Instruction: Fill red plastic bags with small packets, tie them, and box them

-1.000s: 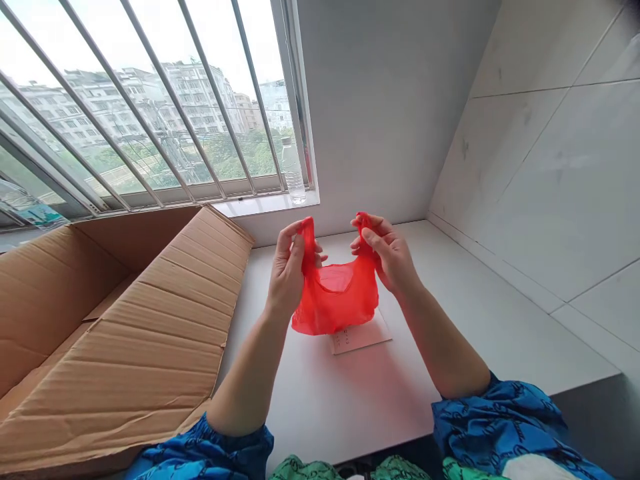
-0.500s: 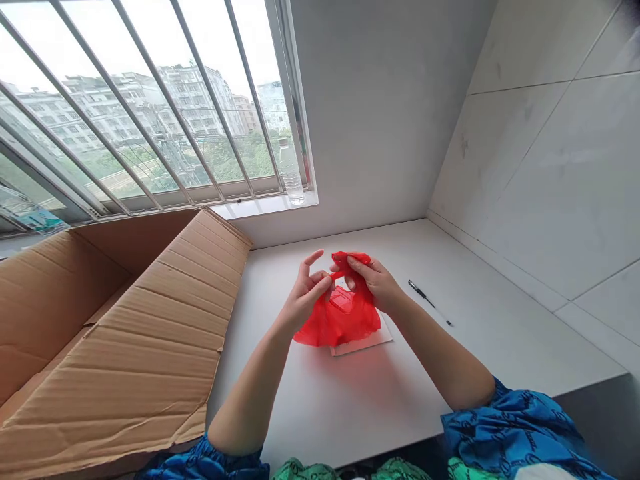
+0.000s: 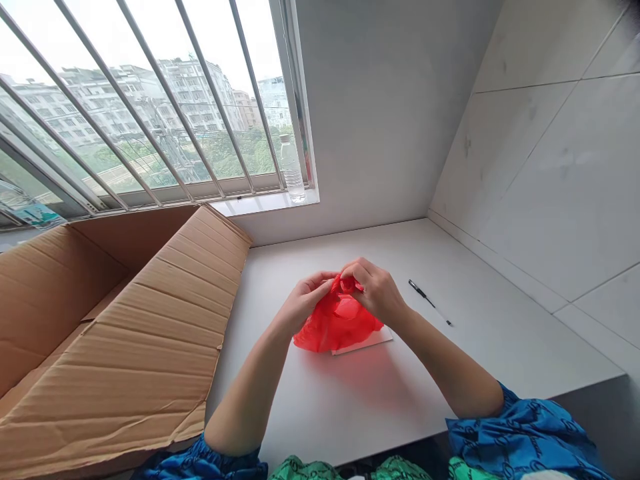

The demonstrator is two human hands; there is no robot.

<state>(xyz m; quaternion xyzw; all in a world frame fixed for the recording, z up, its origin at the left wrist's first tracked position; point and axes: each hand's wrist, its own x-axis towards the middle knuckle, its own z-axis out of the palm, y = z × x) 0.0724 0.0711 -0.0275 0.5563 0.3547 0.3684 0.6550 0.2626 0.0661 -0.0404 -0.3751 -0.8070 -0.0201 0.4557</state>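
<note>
A thin red plastic bag (image 3: 325,327) hangs low over the white table, its top bunched between my two hands. My left hand (image 3: 306,299) pinches the gathered top from the left side. From the right, my right hand (image 3: 375,287) grips a twisted bit of the same bag, fingers curled. Both hands are close together, and the exact fold between the fingertips is partly hidden. Beneath the bag lies a flat white item (image 3: 367,343), perhaps paper or a booklet, mostly covered by the red plastic.
A large open cardboard box (image 3: 150,340) stands on the left. To the right a black-and-clear pen (image 3: 424,293) lies on the white table (image 3: 480,347). A clear plastic bottle (image 3: 292,170) stands on the sill of the barred window. Tiled wall (image 3: 560,180) borders the right side.
My right hand has turned over, knuckles now up, and drawn the bag's top tighter. My left fingers, spread before, have closed in. The bag's body has dropped slightly and spread out.
</note>
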